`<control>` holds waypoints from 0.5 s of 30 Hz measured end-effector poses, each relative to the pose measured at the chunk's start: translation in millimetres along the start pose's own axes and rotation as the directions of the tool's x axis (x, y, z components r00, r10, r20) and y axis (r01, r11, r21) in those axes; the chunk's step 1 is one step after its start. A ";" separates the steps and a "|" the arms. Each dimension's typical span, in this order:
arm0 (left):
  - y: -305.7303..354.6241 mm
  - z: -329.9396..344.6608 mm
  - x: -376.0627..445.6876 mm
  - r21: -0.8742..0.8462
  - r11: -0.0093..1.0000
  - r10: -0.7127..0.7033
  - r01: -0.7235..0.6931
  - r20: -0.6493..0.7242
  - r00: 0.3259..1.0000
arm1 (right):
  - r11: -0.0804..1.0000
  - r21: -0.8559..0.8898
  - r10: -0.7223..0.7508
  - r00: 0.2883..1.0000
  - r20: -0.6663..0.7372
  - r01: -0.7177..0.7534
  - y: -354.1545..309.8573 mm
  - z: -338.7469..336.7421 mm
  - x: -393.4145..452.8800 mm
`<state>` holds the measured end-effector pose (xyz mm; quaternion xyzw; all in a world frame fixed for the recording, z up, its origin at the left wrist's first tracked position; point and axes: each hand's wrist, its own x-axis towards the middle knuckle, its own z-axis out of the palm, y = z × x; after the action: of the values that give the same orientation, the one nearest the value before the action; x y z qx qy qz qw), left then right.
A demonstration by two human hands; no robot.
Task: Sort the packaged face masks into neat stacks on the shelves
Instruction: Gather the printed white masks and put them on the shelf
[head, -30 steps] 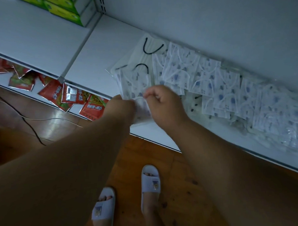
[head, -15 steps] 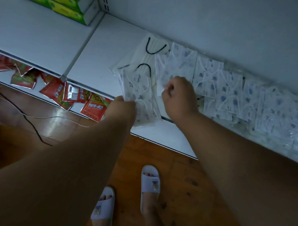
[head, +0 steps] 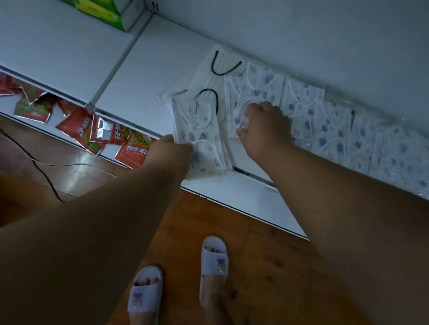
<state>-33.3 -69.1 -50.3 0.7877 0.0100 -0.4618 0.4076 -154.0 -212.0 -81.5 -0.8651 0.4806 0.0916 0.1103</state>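
Note:
My left hand grips a small stack of clear-packaged masks with blue prints, held over the front edge of the white shelf. My right hand rests on a printed mask packet lying flat on the shelf, fingers pinching its lower edge. Two white masks with black ear loops lie behind the held stack. A long overlapping row of blue-print mask packets runs to the right along the back wall.
Red snack sachets lie scattered on the lower shelf at the left. Green boxes stand at the top on the neighbouring shelf. A cable trails over the wooden floor, where my slippered feet stand.
My right hand let go of the held stack and moved right and back onto a packet lying on the shelf. My left hand kept the stack, almost in place.

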 end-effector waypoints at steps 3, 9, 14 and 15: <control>1.5 -0.5 -0.7 0.019 1.000 -0.022 0.021 0.021 1.000 | 0.999 -0.041 0.017 0.998 -0.068 -0.020 1.3 -4.6 -0.8; 4.7 0.5 2.7 0.109 0.994 -0.002 -0.002 0.038 0.999 | 0.999 0.027 -0.025 0.999 -0.022 0.026 4.5 2.4 -12.0; 0.9 4.1 0.0 0.135 0.991 -0.027 0.021 0.048 0.998 | 0.986 0.165 0.004 0.987 -0.163 0.023 11.4 6.0 -14.1; 0.9 4.7 -1.2 0.123 0.992 -0.029 0.023 0.050 0.998 | 0.969 0.245 0.052 0.979 -0.198 -0.002 10.7 3.8 -14.8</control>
<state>-37.0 -72.4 -50.0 0.7987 -0.0185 -0.4872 0.3527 -171.0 -204.5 -82.3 -0.8431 0.5088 -0.0553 0.1650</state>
